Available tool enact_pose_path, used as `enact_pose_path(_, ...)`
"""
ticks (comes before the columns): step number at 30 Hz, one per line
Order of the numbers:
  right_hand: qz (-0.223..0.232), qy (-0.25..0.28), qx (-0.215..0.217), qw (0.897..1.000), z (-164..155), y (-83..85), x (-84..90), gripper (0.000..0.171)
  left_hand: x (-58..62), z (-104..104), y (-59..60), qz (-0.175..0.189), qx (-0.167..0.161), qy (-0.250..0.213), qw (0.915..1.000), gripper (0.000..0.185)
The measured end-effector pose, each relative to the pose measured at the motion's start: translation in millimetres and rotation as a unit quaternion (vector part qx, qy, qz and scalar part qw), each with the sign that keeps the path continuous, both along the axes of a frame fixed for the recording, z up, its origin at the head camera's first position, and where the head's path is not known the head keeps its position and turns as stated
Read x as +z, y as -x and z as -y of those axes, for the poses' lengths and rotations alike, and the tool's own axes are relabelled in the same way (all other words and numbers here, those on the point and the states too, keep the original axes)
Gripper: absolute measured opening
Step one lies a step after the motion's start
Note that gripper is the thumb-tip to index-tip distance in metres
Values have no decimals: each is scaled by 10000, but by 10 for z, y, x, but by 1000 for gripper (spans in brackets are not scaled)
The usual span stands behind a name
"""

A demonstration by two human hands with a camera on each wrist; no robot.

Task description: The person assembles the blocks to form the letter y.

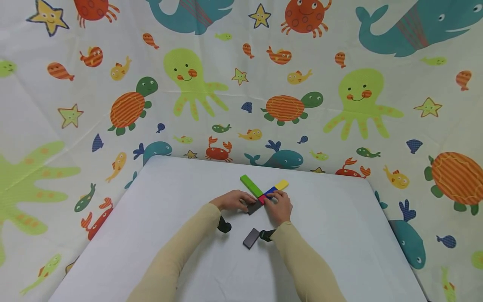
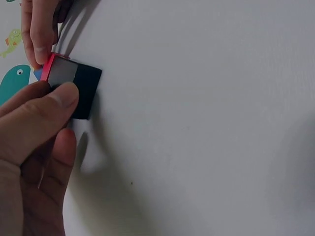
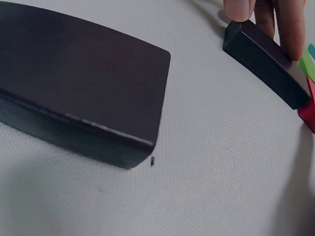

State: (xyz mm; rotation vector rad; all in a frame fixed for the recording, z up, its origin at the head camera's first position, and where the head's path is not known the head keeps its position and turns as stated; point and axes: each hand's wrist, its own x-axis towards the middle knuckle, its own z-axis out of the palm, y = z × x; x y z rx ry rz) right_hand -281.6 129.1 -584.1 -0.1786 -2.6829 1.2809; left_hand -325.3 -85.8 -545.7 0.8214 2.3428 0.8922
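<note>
In the head view, my left hand [image 1: 235, 201] grips a dark block [image 1: 254, 207], its thumb along one side in the left wrist view. The block's end meets a small red block [image 1: 261, 199]. From the right, my right hand [image 1: 280, 207] curls in with fingertips at the red block and the adjoining blue block [image 1: 271, 191]. A long green block [image 1: 250, 185] runs up and left from the red one. Beyond the blue block, a yellow block [image 1: 281, 184] continues the line up and right. Fingers partly cover the spot where the blocks meet.
Nearer the body, a second dark block [image 1: 251, 238] lies flat on the white tabletop [image 1: 324, 243], between the two forearms. Black wrist straps [image 1: 224, 225] sit at both cuffs. Behind the table hangs a cloth [image 1: 211, 92] printed with sea animals.
</note>
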Motion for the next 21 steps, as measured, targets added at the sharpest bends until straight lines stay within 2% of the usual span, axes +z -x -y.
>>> enact_pose_path(15, 38, 82, 13, 10000, 13, 5, 14, 28, -44, -23, 12, 106, 285, -32, 9995, 39)
enact_pose_path(21, 42, 84, -6, 10000, 1, 10, 10, 28, -31, -28, 0, 147, 237, -82, 9996, 39)
